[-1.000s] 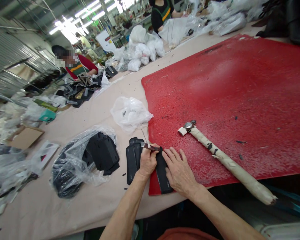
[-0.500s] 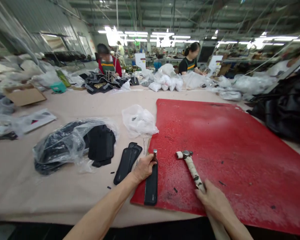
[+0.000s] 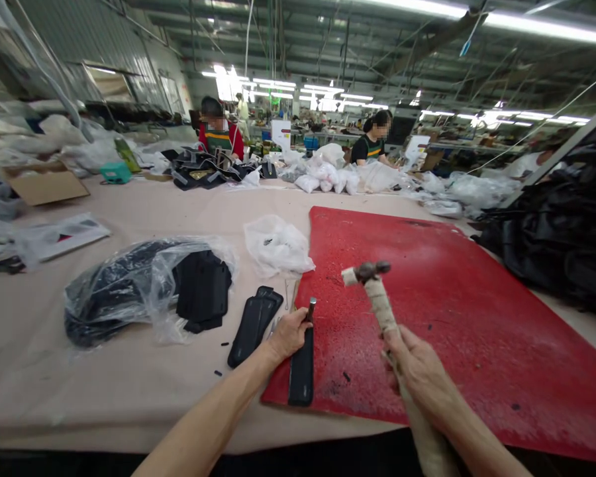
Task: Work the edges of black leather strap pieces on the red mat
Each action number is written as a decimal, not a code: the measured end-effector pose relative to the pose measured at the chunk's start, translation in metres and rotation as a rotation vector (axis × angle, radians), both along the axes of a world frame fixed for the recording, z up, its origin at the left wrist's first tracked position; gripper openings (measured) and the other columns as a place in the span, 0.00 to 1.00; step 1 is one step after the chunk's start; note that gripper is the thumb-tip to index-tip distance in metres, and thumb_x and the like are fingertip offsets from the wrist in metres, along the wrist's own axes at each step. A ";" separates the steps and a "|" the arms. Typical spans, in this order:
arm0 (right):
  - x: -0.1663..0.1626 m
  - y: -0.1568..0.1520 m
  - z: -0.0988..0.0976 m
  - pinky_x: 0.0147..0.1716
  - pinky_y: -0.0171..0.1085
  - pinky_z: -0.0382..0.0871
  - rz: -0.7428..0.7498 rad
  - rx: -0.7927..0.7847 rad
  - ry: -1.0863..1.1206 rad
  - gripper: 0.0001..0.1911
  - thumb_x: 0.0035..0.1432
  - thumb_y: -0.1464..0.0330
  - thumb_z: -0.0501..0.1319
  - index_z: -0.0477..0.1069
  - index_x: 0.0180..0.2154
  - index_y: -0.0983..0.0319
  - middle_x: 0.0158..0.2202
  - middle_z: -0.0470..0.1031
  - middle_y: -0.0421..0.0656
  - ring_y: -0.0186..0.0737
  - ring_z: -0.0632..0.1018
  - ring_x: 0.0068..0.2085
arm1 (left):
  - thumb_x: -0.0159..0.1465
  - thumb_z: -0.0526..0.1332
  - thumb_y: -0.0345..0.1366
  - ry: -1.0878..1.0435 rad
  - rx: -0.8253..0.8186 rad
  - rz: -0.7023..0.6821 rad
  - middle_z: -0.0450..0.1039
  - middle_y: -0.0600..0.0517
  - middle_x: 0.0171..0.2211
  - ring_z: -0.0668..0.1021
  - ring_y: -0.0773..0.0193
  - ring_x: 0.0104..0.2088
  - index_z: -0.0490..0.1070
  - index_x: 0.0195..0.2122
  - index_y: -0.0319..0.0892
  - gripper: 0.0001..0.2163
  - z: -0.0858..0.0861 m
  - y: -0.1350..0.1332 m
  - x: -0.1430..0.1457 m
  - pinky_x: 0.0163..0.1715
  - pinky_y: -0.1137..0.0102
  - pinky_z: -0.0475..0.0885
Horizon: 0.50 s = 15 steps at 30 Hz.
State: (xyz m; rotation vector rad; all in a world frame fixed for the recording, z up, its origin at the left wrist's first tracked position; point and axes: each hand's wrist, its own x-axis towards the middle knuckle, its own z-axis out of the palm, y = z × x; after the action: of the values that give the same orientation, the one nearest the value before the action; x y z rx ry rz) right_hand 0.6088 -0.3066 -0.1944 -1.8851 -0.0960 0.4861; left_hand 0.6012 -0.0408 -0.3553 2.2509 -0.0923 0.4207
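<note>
My left hand (image 3: 291,333) is closed around a short metal punch (image 3: 312,306), which stands over the far end of a black strap-like piece (image 3: 301,377). That piece lies along the left edge of a red mat (image 3: 451,298). In my right hand (image 3: 417,364) is a hammer (image 3: 383,301), its handle wrapped in pale tape and its head raised above the mat. One face of the hammer head is wrapped in white. Left of my left hand, several similar black pieces (image 3: 251,328) lie overlapped on the table. The punch's lower tip is hidden by my fingers.
A clear plastic bag (image 3: 129,285) with black pieces lies to the left, and a white plastic bag (image 3: 275,245) sits by the mat's far left corner. Black material (image 3: 566,232) is piled at the right. Two people work beyond the table (image 3: 189,391).
My right hand has lifted the hammer up off the mat. My left hand keeps its hold on the punch, which now leans slightly to the right. The camera view has shifted a little.
</note>
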 end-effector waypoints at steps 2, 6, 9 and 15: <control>0.000 0.004 0.046 0.19 0.31 0.62 0.026 -0.126 -0.360 0.22 0.65 0.46 0.52 0.62 0.33 0.58 0.21 0.64 0.34 0.33 0.69 0.20 | 0.63 0.57 0.26 -0.006 0.013 0.017 0.74 0.52 0.31 0.78 0.62 0.34 0.66 0.35 0.44 0.06 -0.002 0.000 0.000 0.36 0.71 0.69; -0.002 0.017 0.079 0.20 0.33 0.57 0.074 -0.367 -0.793 0.20 0.67 0.49 0.49 0.62 0.33 0.58 0.20 0.65 0.36 0.34 0.68 0.19 | 0.63 0.58 0.26 -0.002 0.024 0.020 0.74 0.53 0.30 0.78 0.63 0.32 0.67 0.35 0.44 0.05 -0.001 0.000 0.000 0.35 0.72 0.69; 0.000 0.021 0.060 0.19 0.35 0.47 0.357 -0.662 -0.776 0.18 0.67 0.55 0.48 0.61 0.30 0.58 0.18 0.64 0.37 0.35 0.65 0.17 | 0.63 0.58 0.26 0.000 0.034 0.015 0.74 0.52 0.30 0.78 0.62 0.32 0.67 0.35 0.44 0.05 -0.001 0.000 0.000 0.34 0.72 0.68; 0.018 0.006 0.096 0.20 0.35 0.49 0.379 -0.738 -0.736 0.18 0.67 0.52 0.49 0.64 0.33 0.58 0.20 0.66 0.37 0.35 0.66 0.19 | 0.64 0.58 0.26 0.003 0.041 0.020 0.73 0.53 0.30 0.77 0.63 0.32 0.67 0.35 0.44 0.05 -0.004 0.001 0.000 0.34 0.72 0.68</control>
State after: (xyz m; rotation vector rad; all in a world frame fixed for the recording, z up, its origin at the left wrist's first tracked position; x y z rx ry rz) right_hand 0.6271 -0.3009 -0.0979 -2.7125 -0.8718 0.0317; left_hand 0.6011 -0.0402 -0.3590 2.2945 -0.0780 0.4301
